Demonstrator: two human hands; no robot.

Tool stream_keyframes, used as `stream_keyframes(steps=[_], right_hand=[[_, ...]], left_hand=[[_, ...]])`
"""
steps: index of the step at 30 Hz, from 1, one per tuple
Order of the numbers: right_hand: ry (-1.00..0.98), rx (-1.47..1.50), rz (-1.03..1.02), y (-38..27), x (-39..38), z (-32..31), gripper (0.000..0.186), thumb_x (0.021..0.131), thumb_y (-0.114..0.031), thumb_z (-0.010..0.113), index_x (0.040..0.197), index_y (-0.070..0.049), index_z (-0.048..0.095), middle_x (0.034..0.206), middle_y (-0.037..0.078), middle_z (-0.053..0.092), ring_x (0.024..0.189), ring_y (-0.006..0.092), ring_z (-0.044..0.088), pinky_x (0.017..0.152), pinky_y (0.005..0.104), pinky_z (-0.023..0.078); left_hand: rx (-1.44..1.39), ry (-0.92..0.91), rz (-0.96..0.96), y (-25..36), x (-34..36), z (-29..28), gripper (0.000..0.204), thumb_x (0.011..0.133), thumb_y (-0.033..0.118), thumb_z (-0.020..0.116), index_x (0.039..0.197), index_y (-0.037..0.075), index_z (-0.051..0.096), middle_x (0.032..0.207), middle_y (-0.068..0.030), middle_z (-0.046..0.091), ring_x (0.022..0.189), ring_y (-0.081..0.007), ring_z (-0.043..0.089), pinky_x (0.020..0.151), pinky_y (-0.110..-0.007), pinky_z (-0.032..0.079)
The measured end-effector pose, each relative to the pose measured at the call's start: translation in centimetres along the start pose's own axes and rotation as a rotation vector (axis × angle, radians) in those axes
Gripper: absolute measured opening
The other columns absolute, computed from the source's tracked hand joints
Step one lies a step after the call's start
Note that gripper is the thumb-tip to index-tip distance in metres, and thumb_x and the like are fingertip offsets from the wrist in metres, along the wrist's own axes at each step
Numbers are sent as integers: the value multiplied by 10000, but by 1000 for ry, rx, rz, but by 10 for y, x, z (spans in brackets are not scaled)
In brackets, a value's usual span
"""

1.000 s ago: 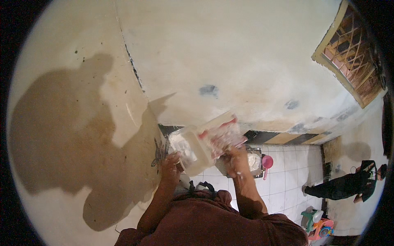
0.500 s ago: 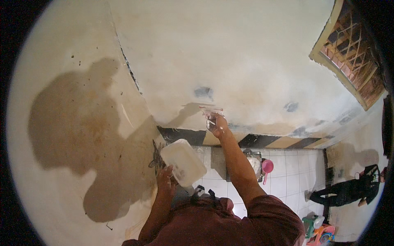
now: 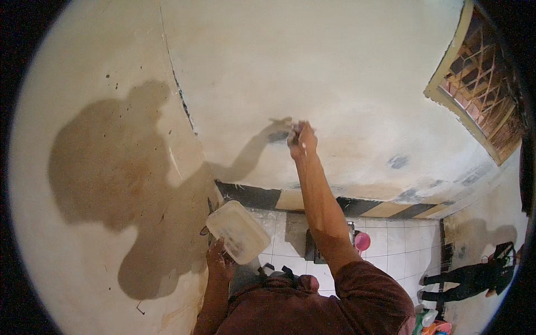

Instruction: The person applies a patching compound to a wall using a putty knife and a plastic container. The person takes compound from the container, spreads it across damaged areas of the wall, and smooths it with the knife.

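My left hand (image 3: 221,259) grips the edge of a shallow, off-white plastic tub (image 3: 239,230), tilted so its pale, smeared inside shows. My right arm reaches out to the cream wall (image 3: 268,78). There my right hand (image 3: 303,142) is closed round a putty knife (image 3: 296,128), smeared by motion and mostly covered by the fingers. White filler marks the hand. Just left of it on the wall is a dark grey patch (image 3: 277,137).
Black and tan bands (image 3: 357,207) run along the wall's foot above white floor tiles (image 3: 379,231). A pink dipper (image 3: 362,242) lies by a dark box (image 3: 314,245). Another person (image 3: 474,282) stands at right, below a latticed window (image 3: 480,84). A crack (image 3: 181,97) follows the left corner.
My right hand has moved up the wall with the putty knife, from below the dark patch to beside it. The tub has shifted slightly down and left. The other person's legs have spread.
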State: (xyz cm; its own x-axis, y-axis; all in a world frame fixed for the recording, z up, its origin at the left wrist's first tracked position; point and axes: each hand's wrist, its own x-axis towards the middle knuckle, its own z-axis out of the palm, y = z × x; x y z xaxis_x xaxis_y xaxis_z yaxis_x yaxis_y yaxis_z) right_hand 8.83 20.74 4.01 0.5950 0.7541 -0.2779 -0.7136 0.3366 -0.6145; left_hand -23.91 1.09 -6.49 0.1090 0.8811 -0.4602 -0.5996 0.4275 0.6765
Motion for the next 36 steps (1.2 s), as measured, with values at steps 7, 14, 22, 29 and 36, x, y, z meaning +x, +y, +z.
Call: stream_keyframes(steps=[7, 14, 22, 29, 36], right_hand=[[-268, 203, -136, -125, -126, 76, 91, 886, -159, 555, 862, -72, 550, 676, -3, 471, 561, 114, 443, 499, 239, 396], [-251, -26, -74, -61, -142, -56, 157, 909, -154, 511, 1023, -60, 567, 812, 45, 580, 633, 162, 540, 538, 292, 450], [-129, -349, 362, 69, -25, -117, 206, 931, -208, 447, 998, -86, 600, 789, 41, 581, 657, 165, 543, 528, 324, 448], [-4, -90, 309, 89, 41, -109, 140, 897, -130, 465, 898, -80, 595, 785, 49, 623, 637, 169, 588, 538, 340, 487], [-110, -140, -13, -38, -29, 19, 150, 952, -167, 457, 931, -63, 564, 799, 102, 596, 641, 166, 542, 553, 286, 471]], left_hand=[[-29, -192, 14, -7, 16, 25, 344, 901, 265, 614, 1113, -1, 560, 962, -87, 644, 850, -213, 659, 706, -345, 552], [-3, -214, -62, -9, 26, 57, 331, 894, 254, 625, 1098, 2, 560, 961, -93, 633, 844, -228, 660, 723, -363, 556], [19, -203, -38, -12, 33, 23, 385, 902, 246, 595, 1178, -14, 525, 1104, -129, 597, 980, -271, 614, 830, -409, 531], [230, -103, 177, -8, 24, -9, 393, 869, 263, 656, 1150, 10, 545, 1002, -90, 617, 877, -218, 639, 704, -357, 542], [3, -52, 50, 0, 21, 1, 394, 888, 279, 625, 1169, 16, 538, 1015, -76, 627, 848, -204, 650, 659, -306, 527]])
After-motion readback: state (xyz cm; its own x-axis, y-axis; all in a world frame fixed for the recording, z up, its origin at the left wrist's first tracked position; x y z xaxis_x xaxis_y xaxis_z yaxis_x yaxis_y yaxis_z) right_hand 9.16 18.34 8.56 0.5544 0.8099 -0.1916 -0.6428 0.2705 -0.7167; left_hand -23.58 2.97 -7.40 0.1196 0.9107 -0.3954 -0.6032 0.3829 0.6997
